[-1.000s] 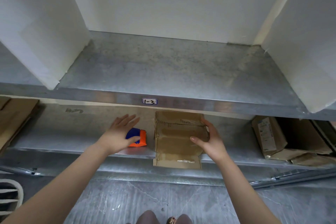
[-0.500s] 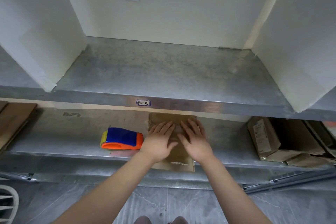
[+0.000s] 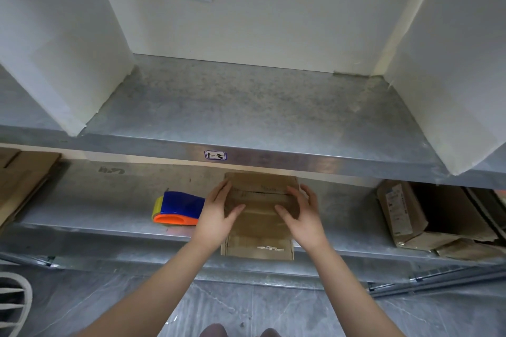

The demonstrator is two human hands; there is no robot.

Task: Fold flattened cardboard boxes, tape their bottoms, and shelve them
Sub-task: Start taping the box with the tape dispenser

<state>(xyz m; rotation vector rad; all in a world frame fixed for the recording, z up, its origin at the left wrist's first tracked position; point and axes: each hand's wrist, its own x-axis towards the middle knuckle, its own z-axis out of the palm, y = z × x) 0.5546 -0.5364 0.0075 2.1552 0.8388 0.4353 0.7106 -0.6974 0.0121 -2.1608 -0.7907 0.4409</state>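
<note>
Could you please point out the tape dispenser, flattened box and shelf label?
tape dispenser (image 3: 183, 202), head view, blue body.
flattened box (image 3: 258, 227), head view, middle panel.
shelf label (image 3: 215, 155), head view, its centre.

The flattened box's (image 3: 257, 224) far end runs under the upper shelf's (image 3: 301, 157) lip. My left hand (image 3: 216, 216) and right hand (image 3: 304, 216) cover its sides, and I can't tell whether my fingers (image 3: 223, 191) hook under. My left hand hides the tape dispenser's (image 3: 178, 208) right end. The box's white sticker (image 3: 269, 248) is too small to read.
</note>
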